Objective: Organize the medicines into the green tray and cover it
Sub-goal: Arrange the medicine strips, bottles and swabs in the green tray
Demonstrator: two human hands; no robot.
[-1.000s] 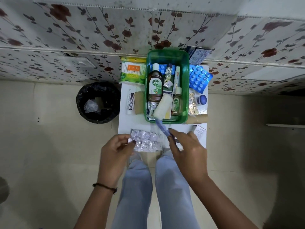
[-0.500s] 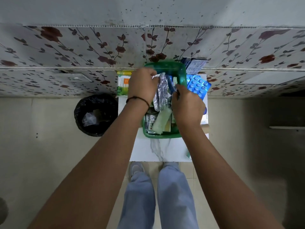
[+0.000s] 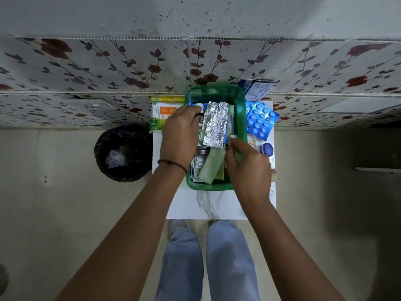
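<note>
The green tray (image 3: 217, 92) stands on a small white table (image 3: 184, 205) against the wall, packed with bottles, sachets and a pale bandage roll (image 3: 211, 168). Crumpled silver blister strips (image 3: 214, 124) lie lengthwise on top of the tray's contents. My left hand (image 3: 180, 135) is over the tray's left side, its fingers curled along the strips' left edge and holding them. My right hand (image 3: 245, 164) is at the tray's right side, its fingertips pinched on a thin blue strip (image 3: 227, 139) at the silver strips' near right corner. The tray's left contents are hidden under my left hand.
A blue blister pack (image 3: 260, 120) and a blue-capped jar (image 3: 267, 149) lie on the table right of the tray. A cotton bud box (image 3: 162, 114) stands to its left, a blue and white carton (image 3: 256, 90) behind. A black bin (image 3: 123, 153) sits on the floor left of the table.
Both hands carried the silver strips and the blue strip from the table's near edge up to the tray. The silver strips now rest lower, on the tray's contents.
</note>
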